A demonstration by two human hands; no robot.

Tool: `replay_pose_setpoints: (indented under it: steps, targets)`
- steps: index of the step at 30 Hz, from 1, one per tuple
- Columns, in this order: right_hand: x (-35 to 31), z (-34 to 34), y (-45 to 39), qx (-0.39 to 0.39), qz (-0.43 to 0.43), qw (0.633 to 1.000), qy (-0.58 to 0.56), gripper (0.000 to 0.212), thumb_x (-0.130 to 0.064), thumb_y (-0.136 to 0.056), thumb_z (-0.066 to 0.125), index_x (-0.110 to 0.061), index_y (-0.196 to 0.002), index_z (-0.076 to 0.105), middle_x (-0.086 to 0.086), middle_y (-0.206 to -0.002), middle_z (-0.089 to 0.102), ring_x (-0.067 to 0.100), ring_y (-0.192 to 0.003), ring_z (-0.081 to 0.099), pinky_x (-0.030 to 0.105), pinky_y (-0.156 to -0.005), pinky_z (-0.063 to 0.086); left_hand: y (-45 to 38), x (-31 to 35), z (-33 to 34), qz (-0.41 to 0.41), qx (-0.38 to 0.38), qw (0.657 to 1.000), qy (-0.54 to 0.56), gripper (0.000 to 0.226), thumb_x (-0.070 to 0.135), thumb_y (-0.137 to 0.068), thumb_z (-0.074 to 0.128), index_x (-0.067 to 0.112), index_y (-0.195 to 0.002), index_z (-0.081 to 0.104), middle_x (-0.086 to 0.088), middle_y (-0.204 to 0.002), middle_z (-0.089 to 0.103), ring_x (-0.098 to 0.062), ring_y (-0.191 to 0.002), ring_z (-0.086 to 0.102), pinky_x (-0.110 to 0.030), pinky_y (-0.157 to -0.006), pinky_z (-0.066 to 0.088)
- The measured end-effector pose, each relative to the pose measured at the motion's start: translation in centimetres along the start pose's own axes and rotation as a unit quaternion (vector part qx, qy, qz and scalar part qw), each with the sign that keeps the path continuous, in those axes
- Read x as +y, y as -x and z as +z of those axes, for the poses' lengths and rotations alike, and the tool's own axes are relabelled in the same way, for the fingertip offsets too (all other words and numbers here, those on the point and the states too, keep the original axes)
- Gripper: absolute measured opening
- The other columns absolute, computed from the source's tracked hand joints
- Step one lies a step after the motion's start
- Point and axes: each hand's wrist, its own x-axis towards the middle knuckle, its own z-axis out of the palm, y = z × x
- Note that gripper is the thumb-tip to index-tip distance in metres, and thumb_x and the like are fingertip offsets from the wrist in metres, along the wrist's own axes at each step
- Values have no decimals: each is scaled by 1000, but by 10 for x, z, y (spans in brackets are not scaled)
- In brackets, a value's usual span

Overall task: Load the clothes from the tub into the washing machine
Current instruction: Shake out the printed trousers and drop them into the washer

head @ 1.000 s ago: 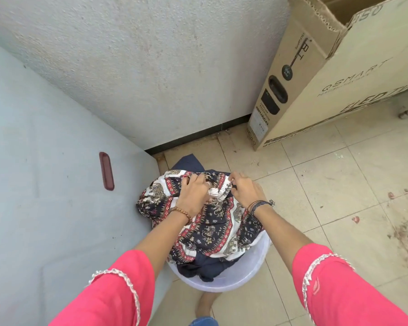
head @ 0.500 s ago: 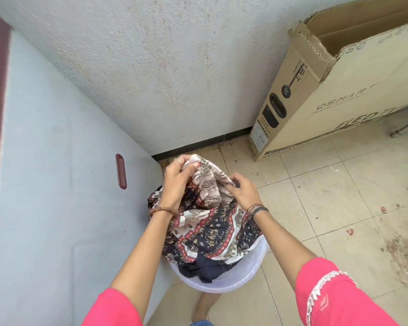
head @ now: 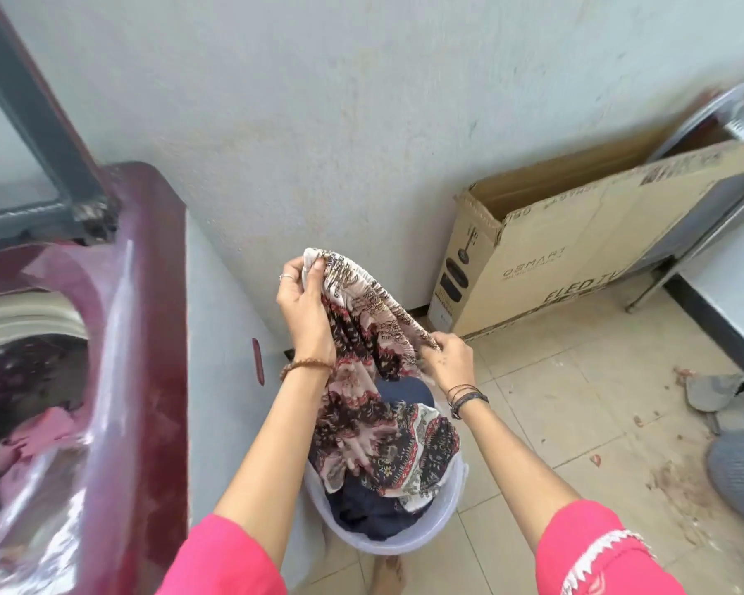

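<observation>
Above the tub (head: pixel 426 541), our left hand (head: pixel 303 307) grips the patterned garment (head: pixel 374 380) at its waistband. Our right hand (head: pixel 449 360) pinches it at four o'clock.

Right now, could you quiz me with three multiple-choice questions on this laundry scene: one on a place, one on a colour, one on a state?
1. Where does the tub stand?
A. on the floor beside the washer
B. on top of the washer
C. inside the box

2. What colour is the washer's top?
A. white
B. dark red
C. green

3. How is the patterned cloth held?
A. by the left hand alone
B. by no hand
C. by both the left hand and the right hand

Answers: 1 A, the tub sits on the tiles against the washer's side. 2 B, its rim is glossy maroon. 3 C, each hand pinches the cloth's upper edge, with its lower part hanging into the tub.
</observation>
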Motion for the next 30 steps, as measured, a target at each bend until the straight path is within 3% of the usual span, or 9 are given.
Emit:
replay_pose_setpoints:
  steps: [5, 9, 12, 14, 17, 22, 26, 28, 30]
  targets:
    - [-34, -58, 29, 47, 17, 999, 13, 15, -10, -83, 58, -14, -81, 73, 7, -68, 61, 23, -73, 56, 26, -62, 37, 11, 69, 2, 1, 96, 994, 58, 26, -3, -91, 52, 19, -78, 49, 6, -80, 54, 6, -67, 55, -11, -67, 45]
    - [-79, -110, 42, 102, -3, 995, 10, 21, -3, -84, 54, -4, -90, 74, 21, -88, 71, 33, -91, 64, 30, -73, 44, 24, 118, -7, -15, 170, 985, 20, 20, 7, -90, 57, 21, -78, 49, 6, -79, 54, -11, -75, 51, -16, -68, 44]
    - [-127, -147, 58, 136, -16, 991, 3, 22, -1, -85, 52, -1, -91, 73, 26, -90, 70, 37, -93, 63, 28, -64, 39, 35, 155, -18, -28, 130, 991, -30, 7, 12, -91, 57, 15, -89, 51, 6, -72, 52, -8, -61, 48, -9, -49, 41]
    - [-155, -166, 68, 148, -21, 989, -1, 20, -1, -84, 52, 4, -87, 72, 28, -88, 68, 36, -87, 63, 29, -59, 39, 38, 180, -29, -25, 80, 994, -74, 6, 13, -92, 56, 13, -95, 51, 3, -76, 53, -7, -62, 47, -12, -49, 40]
    - [-189, -192, 88, 191, -21, 981, -22, 28, -8, -80, 57, -4, -52, 57, 19, -56, 52, 26, -69, 53, 29, -47, 29, 40, 213, -49, -3, 0, 989, -147, 12, 17, -93, 55, 10, -103, 53, -3, -94, 59, -11, -81, 53, -16, -65, 42]
    - [-252, -238, 124, 204, -61, 977, 26, 37, -15, -87, 51, -10, -51, 44, 10, -58, 45, 25, -72, 46, 27, -54, 30, 51, 265, -63, 62, -77, 974, -202, 10, 7, -93, 52, 11, -102, 48, -12, -105, 58, -20, -91, 57, -40, -90, 51]
    - [-294, -271, 144, 210, -139, 965, 72, 35, -17, -86, 55, -13, -54, 43, 5, -58, 46, 23, -70, 47, 22, -47, 27, 60, 308, -60, 182, -187, 915, -309, 31, -8, -94, 32, 14, -95, 55, -12, -112, 55, -20, -101, 52, -35, -90, 46]
    - [-308, -283, 152, 195, -175, 962, 76, 17, -6, -84, 56, -12, -71, 47, 5, -72, 52, 23, -73, 52, 25, -54, 40, 60, 324, -57, 231, -213, 864, -393, 46, -14, -89, 30, 15, -90, 66, -11, -108, 51, -20, -103, 49, -29, -94, 41]
    - [-317, -292, 160, 161, -218, 955, 121, 20, 5, -82, 54, -11, -89, 45, 8, -92, 57, 23, -82, 57, 31, -64, 49, 63, 334, -56, 283, -231, 803, -472, 45, -9, -92, 36, 17, -92, 73, -6, -97, 43, -15, -91, 46, -22, -93, 40]
